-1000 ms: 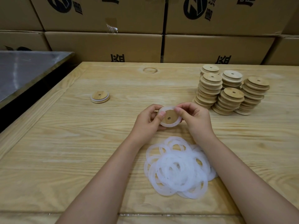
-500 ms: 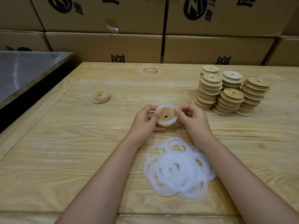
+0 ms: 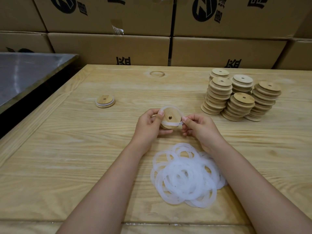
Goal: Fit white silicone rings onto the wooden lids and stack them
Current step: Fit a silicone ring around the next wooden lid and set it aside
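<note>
Left hand (image 3: 148, 123) grips wooden lid (image 3: 169, 117); right hand (image 3: 199, 127) pinches white ring (image 3: 170, 123) across it.

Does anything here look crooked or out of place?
The white silicone ring stretches across the face of the held round wooden lid, not seated round its rim. The tallest stack of bare wooden lids leans.

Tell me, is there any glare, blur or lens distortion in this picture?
Head view: soft, even light with faint shadows; a dull sheen on the metal surface at left; the cartons lean outward from the wide lens; the held wooden lid looks sharp.
</note>
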